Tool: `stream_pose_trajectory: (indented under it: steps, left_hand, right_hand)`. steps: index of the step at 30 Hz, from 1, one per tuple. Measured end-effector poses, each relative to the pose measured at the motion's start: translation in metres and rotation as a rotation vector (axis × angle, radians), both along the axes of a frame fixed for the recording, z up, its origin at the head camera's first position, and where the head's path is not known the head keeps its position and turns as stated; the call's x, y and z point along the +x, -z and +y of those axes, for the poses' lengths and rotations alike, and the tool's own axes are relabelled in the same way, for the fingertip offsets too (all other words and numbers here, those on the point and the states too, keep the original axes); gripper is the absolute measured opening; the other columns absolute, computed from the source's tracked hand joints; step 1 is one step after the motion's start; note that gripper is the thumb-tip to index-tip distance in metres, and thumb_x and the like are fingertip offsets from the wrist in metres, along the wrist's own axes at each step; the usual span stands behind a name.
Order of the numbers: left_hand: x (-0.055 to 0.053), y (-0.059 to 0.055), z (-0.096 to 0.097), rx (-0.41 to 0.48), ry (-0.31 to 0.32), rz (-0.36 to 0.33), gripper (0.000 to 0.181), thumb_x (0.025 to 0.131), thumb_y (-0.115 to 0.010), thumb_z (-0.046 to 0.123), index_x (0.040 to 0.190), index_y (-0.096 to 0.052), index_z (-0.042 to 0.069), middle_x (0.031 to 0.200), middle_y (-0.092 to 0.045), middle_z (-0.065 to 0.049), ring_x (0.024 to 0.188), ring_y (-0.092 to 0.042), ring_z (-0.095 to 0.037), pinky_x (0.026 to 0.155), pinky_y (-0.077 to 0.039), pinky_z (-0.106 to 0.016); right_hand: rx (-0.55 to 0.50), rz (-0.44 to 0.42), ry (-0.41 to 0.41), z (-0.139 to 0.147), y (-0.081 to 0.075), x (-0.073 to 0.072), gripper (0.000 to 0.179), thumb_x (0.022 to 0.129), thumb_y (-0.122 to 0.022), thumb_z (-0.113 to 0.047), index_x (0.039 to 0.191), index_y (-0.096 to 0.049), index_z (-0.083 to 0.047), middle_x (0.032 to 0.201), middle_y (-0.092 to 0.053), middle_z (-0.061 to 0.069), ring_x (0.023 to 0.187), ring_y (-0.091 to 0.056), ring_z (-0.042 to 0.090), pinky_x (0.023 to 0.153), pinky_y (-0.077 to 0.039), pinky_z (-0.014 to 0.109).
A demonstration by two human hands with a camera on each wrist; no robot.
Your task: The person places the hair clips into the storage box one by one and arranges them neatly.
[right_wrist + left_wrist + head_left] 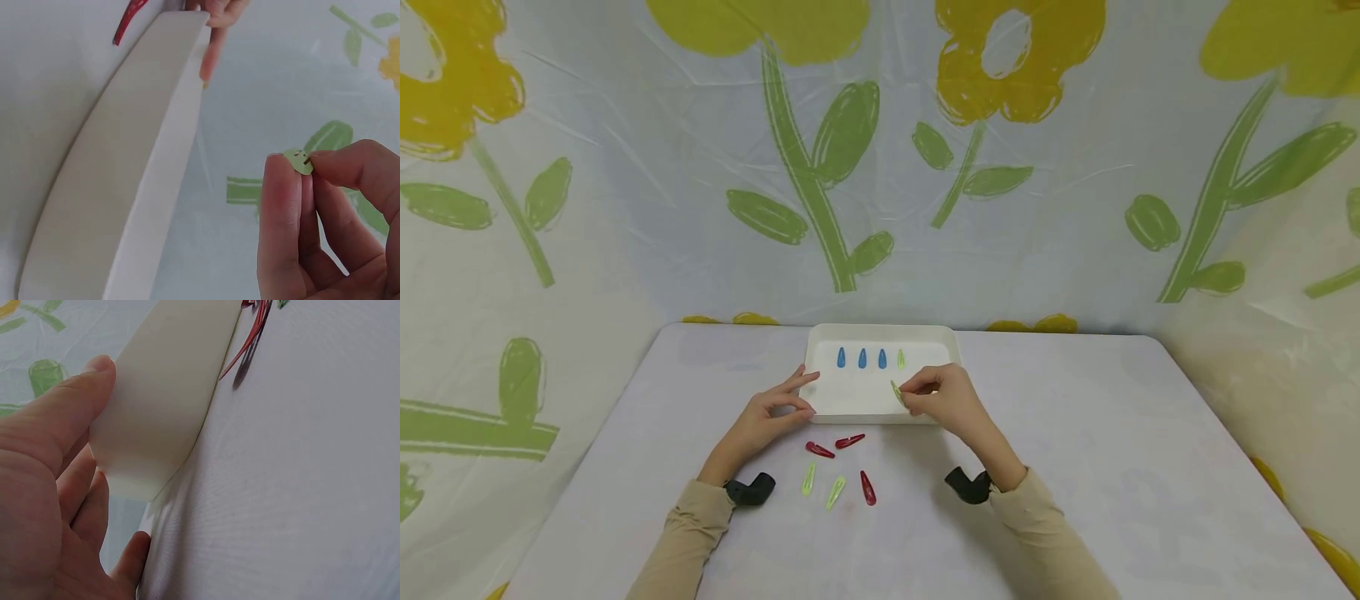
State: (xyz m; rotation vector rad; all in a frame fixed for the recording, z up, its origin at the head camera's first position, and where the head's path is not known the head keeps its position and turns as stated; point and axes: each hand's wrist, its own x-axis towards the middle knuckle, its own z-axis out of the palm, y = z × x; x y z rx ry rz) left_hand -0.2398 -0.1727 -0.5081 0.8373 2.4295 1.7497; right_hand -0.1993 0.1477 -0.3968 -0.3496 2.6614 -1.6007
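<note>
My right hand (946,400) pinches a light green snap hair clip (897,391) between thumb and fingertips, above the right part of a white tray (850,419). The right wrist view shows this clip (299,161) nearly end-on. At the tray's front left corner, my left hand (772,410) rests with fairly straight fingers touching the rim and side. Inside the tray, three blue hair clips (862,358) and one green hair clip (901,358) stand in a row along the back. In front of the tray lie three red hair clips (850,441) and two green hair clips (836,492).
A white cloth (1075,417) covers the table. Behind it hangs a backdrop (700,150) printed with flowers. Both wrists carry black devices, a left one (751,489) and a right one (967,485), low over the table.
</note>
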Motion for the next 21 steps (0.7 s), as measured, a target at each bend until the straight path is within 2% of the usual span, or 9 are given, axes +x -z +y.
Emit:
stream_pose_trajectory:
  steps: [9, 14, 17, 21]
  left_hand:
    - [0.0, 0.001, 0.001, 0.003, -0.01, -0.002, 0.004, 0.089, -0.075, 0.015, 0.092, -0.077, 0.012, 0.149, -0.05, 0.0, 0.151, -0.016, -0.031, 0.118, -0.012, -0.058]
    - [0.0, 0.002, 0.002, 0.012, -0.011, 0.007, 0.004, 0.089, -0.074, 0.006, 0.092, -0.076, 0.004, 0.149, -0.049, -0.01, 0.15, -0.015, -0.038, 0.117, -0.01, -0.061]
    - [0.0, 0.003, 0.002, 0.016, -0.007, 0.006, 0.004, 0.089, -0.074, 0.005, 0.092, -0.075, 0.003, 0.149, -0.048, -0.011, 0.149, -0.015, -0.039, 0.117, -0.01, -0.061]
    - [-0.001, 0.003, 0.001, 0.013, -0.007, 0.001, 0.003, 0.089, -0.075, 0.011, 0.092, -0.077, 0.01, 0.149, -0.05, -0.002, 0.15, -0.016, -0.032, 0.119, -0.011, -0.057]
  right_hand:
    - [-0.058, -0.041, 0.002, 0.009, -0.01, -0.013, 0.007, 0.085, -0.072, -0.001, 0.089, -0.077, 0.0, 0.081, -0.073, 0.007, 0.068, -0.07, 0.034, 0.069, -0.058, 0.032]
    - [-0.087, -0.059, 0.0, 0.015, -0.017, -0.021, 0.01, 0.086, -0.072, -0.003, 0.093, -0.076, 0.001, 0.087, -0.073, 0.009, 0.074, -0.071, 0.039, 0.074, -0.059, 0.034]
    - [-0.091, -0.061, 0.01, 0.019, -0.022, -0.025, 0.011, 0.087, -0.072, -0.005, 0.094, -0.076, 0.002, 0.087, -0.073, 0.009, 0.074, -0.071, 0.037, 0.076, -0.058, 0.035]
    - [-0.091, -0.049, 0.014, 0.022, -0.028, -0.027, 0.012, 0.087, -0.07, -0.005, 0.095, -0.076, 0.002, 0.09, -0.073, 0.009, 0.071, -0.071, 0.028, 0.077, -0.058, 0.036]
